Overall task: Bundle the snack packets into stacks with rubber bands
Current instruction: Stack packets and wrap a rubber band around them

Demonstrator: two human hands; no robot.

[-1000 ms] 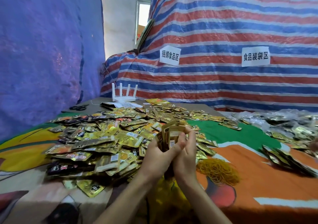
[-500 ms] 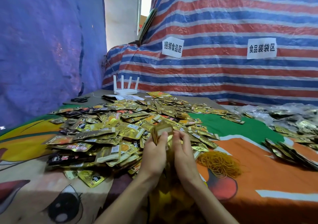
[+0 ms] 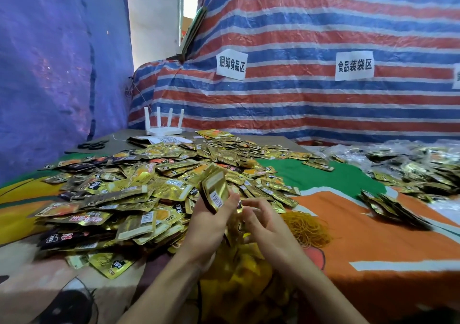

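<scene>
Stack: a small stack of gold snack packets [image 3: 215, 189] is held on edge and tilted above the near middle of the tabletop [image 3: 278, 141], with a barcode facing the camera.
Left hand: the left hand [image 3: 211, 221] grips the lower end of the stack, fingers and thumb wrapped round it.
Right hand: the right hand [image 3: 263, 221] is just beside the left one, fingers curled in toward the stack. I cannot tell whether it pinches anything.
Loose packets: a big heap of loose packets [image 3: 124, 194] covers the left and middle of the tabletop, behind and to the left of the hands.
Rubber bands: a yellow tangle of rubber bands [image 3: 308, 229] lies just right of the right hand.
Bundles: a row of packed bundles [image 3: 393, 206] lies on the right, well apart from the hands.
Bags: clear bags [image 3: 423, 164] with packets in them fill the far right.
Cloth: a cartoon-print cloth [image 3: 373, 244] in orange, green and yellow lies under everything.
Router: a white router [image 3: 163, 128] with four upright antennas stands at the far edge.
Scissors: black scissors [image 3: 93, 145] lie at the far left corner.
Backdrop: a striped tarp [image 3: 323, 25] carries two paper signs [image 3: 231, 64]; a blue tarp [image 3: 49, 62] hangs on the left.
</scene>
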